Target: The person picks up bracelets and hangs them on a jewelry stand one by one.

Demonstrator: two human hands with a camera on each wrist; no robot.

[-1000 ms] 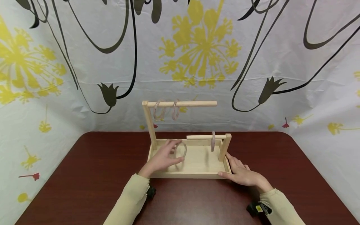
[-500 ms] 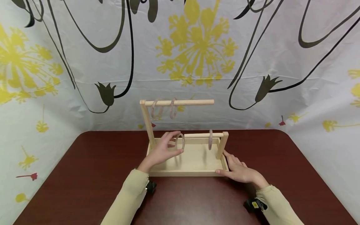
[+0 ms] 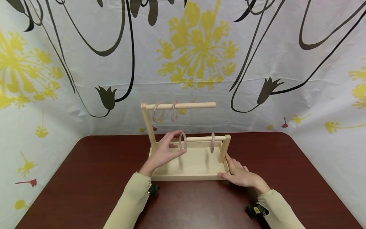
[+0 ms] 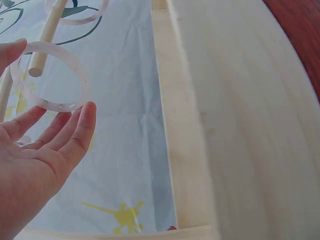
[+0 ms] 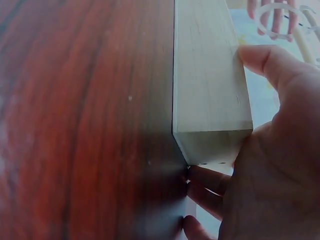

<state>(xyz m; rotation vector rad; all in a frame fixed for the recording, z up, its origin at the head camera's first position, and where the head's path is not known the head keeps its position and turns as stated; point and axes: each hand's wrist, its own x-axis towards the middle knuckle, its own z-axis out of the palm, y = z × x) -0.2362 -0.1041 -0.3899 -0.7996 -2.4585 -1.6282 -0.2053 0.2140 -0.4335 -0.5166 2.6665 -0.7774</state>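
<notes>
My left hand pinches a translucent pale pink bangle between thumb and fingertips, upright. It is level with the free left end of the lower rod; in the left wrist view the rod's tip shows within the ring. That rod belongs to a light wooden bangle stand and carries another bangle near its right post. Two more bangles, one near the left post and one beside it, hang from the upper rod. My right hand grips the stand's front right corner, thumb on the front wall.
The stand rests on a dark red-brown table. A white cloth with yellow and dark floral prints hangs behind and at both sides. The stand's tall left post rises just beyond the left hand.
My left hand has lifted the bangle from low over the tray up to the lower rod's left end. The right hand stays at the corner; the head view has shifted slightly.
</notes>
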